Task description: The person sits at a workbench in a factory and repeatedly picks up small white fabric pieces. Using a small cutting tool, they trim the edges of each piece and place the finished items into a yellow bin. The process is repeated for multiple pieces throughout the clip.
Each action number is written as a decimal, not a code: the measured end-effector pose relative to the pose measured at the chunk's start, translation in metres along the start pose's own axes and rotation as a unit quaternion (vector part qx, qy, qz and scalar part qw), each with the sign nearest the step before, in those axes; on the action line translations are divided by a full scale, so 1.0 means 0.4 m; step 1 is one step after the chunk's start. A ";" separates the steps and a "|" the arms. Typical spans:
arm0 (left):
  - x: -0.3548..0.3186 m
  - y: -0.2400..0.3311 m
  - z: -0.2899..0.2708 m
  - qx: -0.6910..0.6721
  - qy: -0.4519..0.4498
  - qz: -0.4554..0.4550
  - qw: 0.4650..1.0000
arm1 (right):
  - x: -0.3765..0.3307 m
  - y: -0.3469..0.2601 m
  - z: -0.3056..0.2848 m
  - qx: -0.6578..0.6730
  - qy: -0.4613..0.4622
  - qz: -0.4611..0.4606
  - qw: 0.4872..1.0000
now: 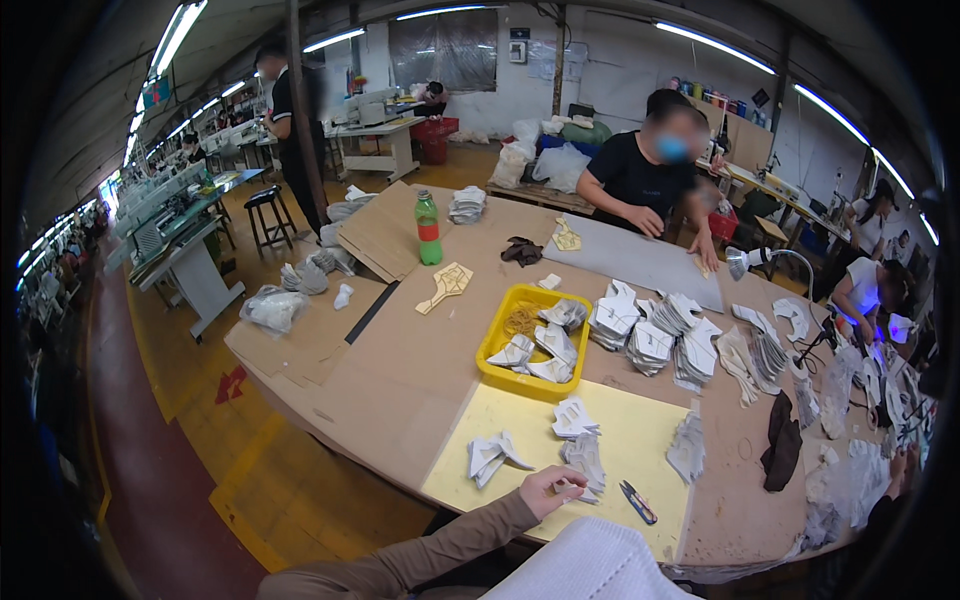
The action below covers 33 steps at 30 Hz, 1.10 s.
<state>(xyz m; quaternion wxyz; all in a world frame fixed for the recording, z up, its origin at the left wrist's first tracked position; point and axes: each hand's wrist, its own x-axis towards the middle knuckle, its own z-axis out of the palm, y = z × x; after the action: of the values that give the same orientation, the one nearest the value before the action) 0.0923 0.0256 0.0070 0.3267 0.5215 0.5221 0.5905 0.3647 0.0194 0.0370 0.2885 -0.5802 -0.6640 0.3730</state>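
My left hand (553, 490), in a brown sleeve, reaches over a yellow sheet (455, 450) with its fingers curled. Its fingertips are beside a small stack of white cut pieces (586, 458); whatever they hold, if anything, is hidden. Another stack of white pieces (573, 418) lies just beyond, and a fanned-out stack (490, 457) lies to the left. A pair of thread snips (638, 503) with dark handles rests to the right of the hand. More white pieces (686, 448) lie at the sheet's right edge. My right hand does not show. White knitted fabric (590, 565) fills the lower middle.
A yellow basket (530, 388) holds white pieces and rubber bands. Several stacks (650, 345) stand right of it. A green bottle (428, 230) stands farther back. Across the table a masked person (650, 175) works at a grey board (640, 262). Dark fabric (781, 445) lies at right.
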 end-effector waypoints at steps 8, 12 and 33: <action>-0.005 0.018 -0.005 0.020 0.030 0.003 0.999 | -0.114 0.083 -0.072 0.025 0.051 0.061 0.997; -0.003 0.015 -0.011 0.019 0.027 -0.008 0.999 | -0.239 0.166 -0.119 0.041 0.081 0.113 0.989; 0.009 -0.010 -0.026 -0.115 0.059 -0.031 0.991 | 0.243 0.075 -0.313 0.379 0.215 -0.021 0.900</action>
<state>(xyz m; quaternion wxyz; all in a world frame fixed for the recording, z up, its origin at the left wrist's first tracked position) 0.0807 0.0270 0.0050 0.3709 0.4281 0.4850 0.6663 0.4678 0.1370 0.0768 0.6303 -0.4788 -0.4061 0.4568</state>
